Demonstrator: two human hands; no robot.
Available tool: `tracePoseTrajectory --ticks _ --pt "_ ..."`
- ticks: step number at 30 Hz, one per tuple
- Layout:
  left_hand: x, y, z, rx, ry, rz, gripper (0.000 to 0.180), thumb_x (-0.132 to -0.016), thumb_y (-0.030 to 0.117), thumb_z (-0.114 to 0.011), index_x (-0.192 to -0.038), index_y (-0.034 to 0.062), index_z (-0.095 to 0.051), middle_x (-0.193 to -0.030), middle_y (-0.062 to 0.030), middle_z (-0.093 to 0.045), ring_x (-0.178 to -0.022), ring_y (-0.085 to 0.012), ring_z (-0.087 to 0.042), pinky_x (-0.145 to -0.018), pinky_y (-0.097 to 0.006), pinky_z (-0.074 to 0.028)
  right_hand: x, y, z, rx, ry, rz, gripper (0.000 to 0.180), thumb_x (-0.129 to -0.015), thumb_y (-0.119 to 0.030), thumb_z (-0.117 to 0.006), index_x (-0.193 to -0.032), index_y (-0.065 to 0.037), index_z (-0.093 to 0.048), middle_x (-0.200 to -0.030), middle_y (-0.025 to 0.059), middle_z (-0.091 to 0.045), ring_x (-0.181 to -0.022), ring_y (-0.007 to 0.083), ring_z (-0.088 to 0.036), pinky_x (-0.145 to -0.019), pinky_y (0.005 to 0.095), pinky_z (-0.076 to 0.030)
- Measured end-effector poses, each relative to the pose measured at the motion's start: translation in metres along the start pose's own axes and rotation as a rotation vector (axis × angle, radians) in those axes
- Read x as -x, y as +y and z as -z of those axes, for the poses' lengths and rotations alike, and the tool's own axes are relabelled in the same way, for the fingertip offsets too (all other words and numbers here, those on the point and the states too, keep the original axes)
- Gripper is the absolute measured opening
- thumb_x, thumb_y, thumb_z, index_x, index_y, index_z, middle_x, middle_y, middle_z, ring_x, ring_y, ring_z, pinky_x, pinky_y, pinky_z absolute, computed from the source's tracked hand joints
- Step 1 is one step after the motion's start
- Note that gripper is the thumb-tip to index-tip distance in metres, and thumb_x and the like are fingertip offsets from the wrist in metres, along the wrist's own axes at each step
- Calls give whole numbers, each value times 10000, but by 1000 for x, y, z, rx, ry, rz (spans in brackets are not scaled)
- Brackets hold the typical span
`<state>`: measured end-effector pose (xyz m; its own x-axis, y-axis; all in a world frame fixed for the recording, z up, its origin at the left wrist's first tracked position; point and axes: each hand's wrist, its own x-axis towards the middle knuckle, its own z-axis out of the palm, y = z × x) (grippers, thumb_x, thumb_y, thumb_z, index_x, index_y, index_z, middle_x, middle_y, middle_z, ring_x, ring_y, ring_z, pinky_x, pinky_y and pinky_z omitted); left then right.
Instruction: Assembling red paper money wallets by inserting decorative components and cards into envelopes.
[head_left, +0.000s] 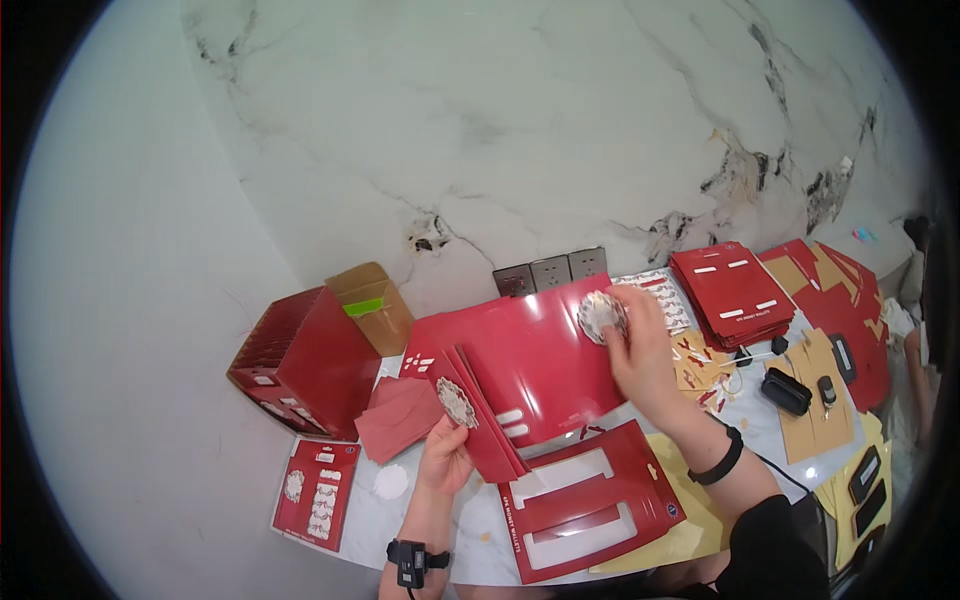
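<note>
My left grip [446, 460] holds a bundle of red envelopes [492, 445] by the edge, my thumb near its lacy round ornament [457, 402]. At two o'clock from it, my right grip [643, 350] pinches a silvery round piece [601, 318] over a large red sheet [545, 360]. On the desk [470, 545], a windowed red sleeve [575, 508] lies at the bundle's four o'clock; a red box [335, 355] stands at my left grip's ten.
</note>
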<state>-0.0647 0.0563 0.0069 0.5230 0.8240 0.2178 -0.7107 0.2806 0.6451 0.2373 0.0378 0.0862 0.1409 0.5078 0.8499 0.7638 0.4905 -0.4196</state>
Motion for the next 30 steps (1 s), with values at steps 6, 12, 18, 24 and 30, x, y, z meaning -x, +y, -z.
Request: tracePoseTrajectory --ticks 6,12,18,24,30 --pt "5 -15 -15 -67 -35 25 487 -948 71 -602 -1402 33 -430 -1352 -133 -566 -1244 -271 -567 -1059 -443 -482 27 -59 4 -33 -463 -289 989 -899 -454 -659 -1493 123 -118 -1544 372 -104 -1470 493 -52 -1188 520 -113" --pt "10 -25 -8 -101 -129 59 470 -926 89 -640 -1363 13 -484 -1338 -161 -575 -1210 -303 -590 -1018 -470 -501 35 -65 5 -574 -430 -367 1212 -787 -457 -798 -1502 107 2 -1544 382 -109 -1480 449 -109 -1192 465 -178" --pt "17 -30 -6 -188 -54 35 527 -896 113 -683 -1369 6 -478 -1342 -170 -572 -1206 -317 -595 -1005 -498 -501 38 -76 5 -955 -545 -504 1000 -809 -207 -821 -1527 -24 -148 -1484 225 -330 -1374 245 -372 -1110 369 -351" --pt "14 -12 -16 -7 -52 -120 486 -903 57 -647 -1356 1 -479 -1284 -134 -597 -1086 -268 -645 -943 -451 -553 15 -58 18 -954 -402 -448 739 -833 -174 -782 -1414 3 -361 -1327 147 -526 -1218 186 -522 -1015 326 -435" --pt "14 -8 -11 59 43 -132 467 -882 48 -662 -1324 22 -512 -1306 -156 -580 -1137 -340 -629 -805 -486 -617 -1 -52 26 -1423 -435 -728 597 -892 -77 -705 -1390 -25 -380 -1211 118 -625 -1106 152 -610 -930 306 -509"
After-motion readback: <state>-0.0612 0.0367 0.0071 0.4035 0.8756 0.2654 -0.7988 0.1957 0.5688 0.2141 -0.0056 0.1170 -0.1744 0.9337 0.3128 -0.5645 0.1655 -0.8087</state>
